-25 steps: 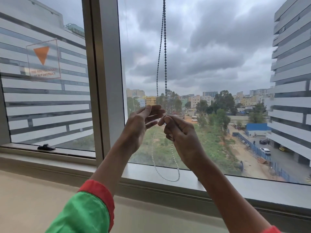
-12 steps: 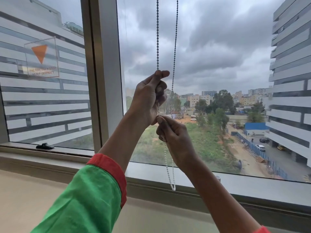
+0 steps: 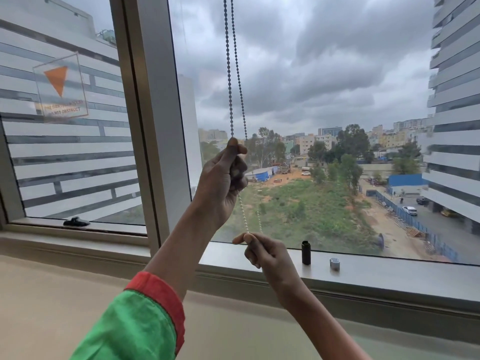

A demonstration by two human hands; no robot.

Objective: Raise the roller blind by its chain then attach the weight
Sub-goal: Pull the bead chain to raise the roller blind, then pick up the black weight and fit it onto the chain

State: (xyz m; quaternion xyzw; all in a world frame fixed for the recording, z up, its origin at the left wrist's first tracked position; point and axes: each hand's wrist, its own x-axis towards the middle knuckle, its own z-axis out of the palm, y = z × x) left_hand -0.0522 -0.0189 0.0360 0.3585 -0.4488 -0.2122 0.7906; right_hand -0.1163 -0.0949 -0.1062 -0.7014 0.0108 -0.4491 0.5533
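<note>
The bead chain (image 3: 235, 74) hangs as two strands in front of the window glass. My left hand (image 3: 223, 178) is raised and closed around the strands at mid height. Below it my right hand (image 3: 262, 252) pinches the lower part of the chain just above the sill. Short white strands run taut between the two hands. A black cylindrical weight (image 3: 306, 252) stands upright on the sill, to the right of my right hand. A small silver cap (image 3: 334, 263) sits further right. The blind itself is out of view above.
A grey window mullion (image 3: 155, 126) stands left of the chain. The left pane carries an orange triangle sticker (image 3: 58, 87) and a black window latch (image 3: 76, 221). The grey sill (image 3: 389, 276) runs along the bottom of the glass.
My right hand has pulled down from chest height to just above the sill with the chain. My left hand dropped slightly. The weight and cap on the sill have come into view.
</note>
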